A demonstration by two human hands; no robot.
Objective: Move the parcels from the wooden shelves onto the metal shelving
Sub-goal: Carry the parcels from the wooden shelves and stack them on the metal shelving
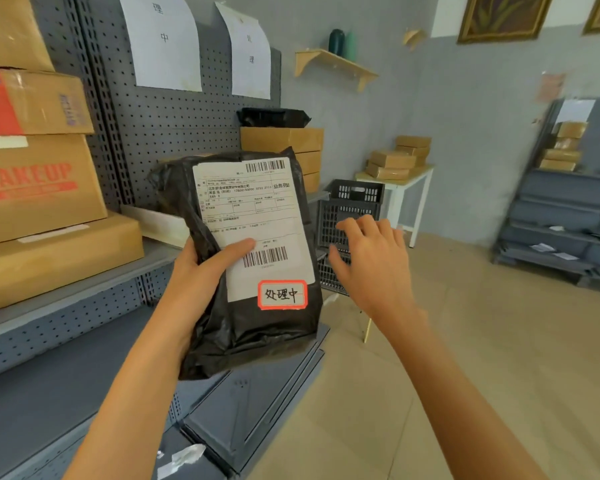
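Observation:
My left hand (196, 271) grips a black plastic parcel (257, 327) upright in front of the grey metal shelving (84, 292). The parcel carries a white shipping label with barcodes and a red-bordered sticker. My thumb presses on the label. My right hand (371, 261) hovers just right of the parcel, fingers spread, holding nothing. Cardboard boxes (45, 192) are stacked on the metal shelf at the left. Another black parcel (274, 117) lies on a stack of brown boxes (291, 147) further back on the shelving.
A black plastic crate (350, 209) stands behind my right hand. A white table (409, 181) holds several small boxes. A second grey metal rack (565, 216) with boxes on top stands at the right. Loose shelf panels (257, 403) lie on the floor below.

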